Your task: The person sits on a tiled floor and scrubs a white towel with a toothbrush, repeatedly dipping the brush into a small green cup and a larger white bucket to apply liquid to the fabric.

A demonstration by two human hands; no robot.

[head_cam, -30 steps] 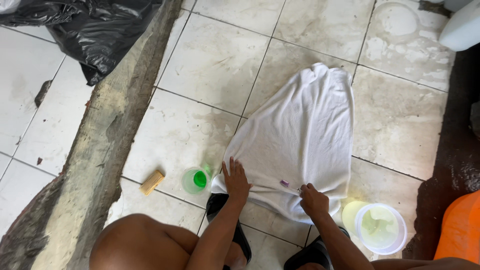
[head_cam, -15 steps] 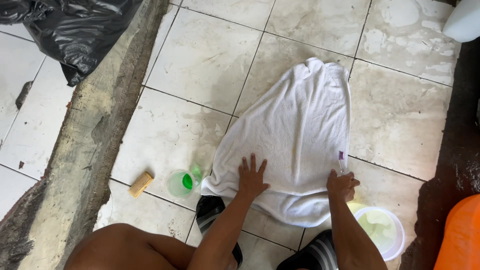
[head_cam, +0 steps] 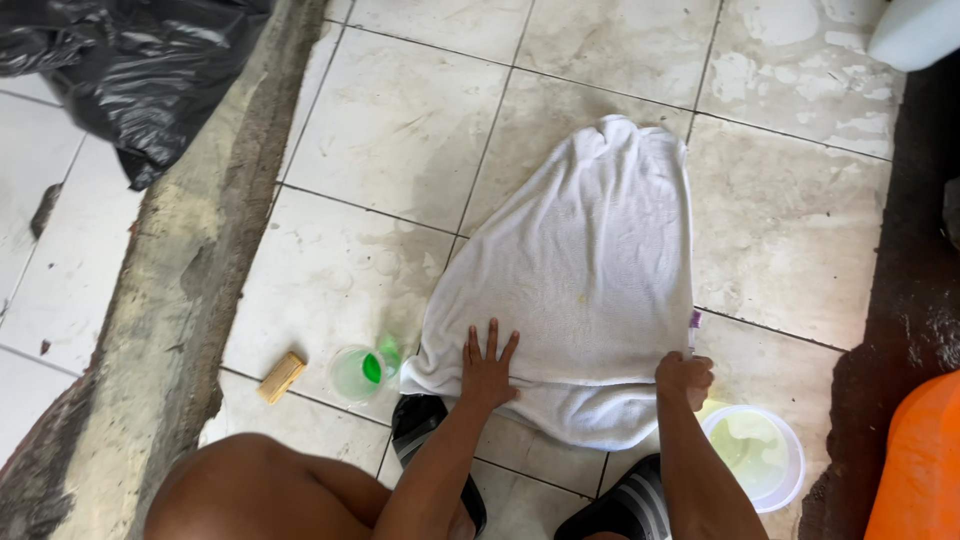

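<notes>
A white towel (head_cam: 590, 270) lies spread flat on the wet tiled floor. My left hand (head_cam: 488, 365) presses on its near edge, palm down, fingers spread, holding nothing. My right hand (head_cam: 685, 375) is closed in a fist at the towel's near right edge. A thin object with a purple tip (head_cam: 695, 320) sticks up out of the fist; I cannot make out what it is. My knee and forearms fill the bottom of the view.
A clear cup with green inside (head_cam: 360, 372) and a small tan block (head_cam: 281, 377) sit left of the towel. A white bowl of yellowish liquid (head_cam: 755, 455) and an orange container (head_cam: 920, 460) are at right. A concrete curb (head_cam: 190, 300) and black bag (head_cam: 130, 70) are at left.
My right hand has slid from the towel's near middle out to its right edge, taking the purple-tipped object along. My left hand moved slightly right and stays flat on the towel.
</notes>
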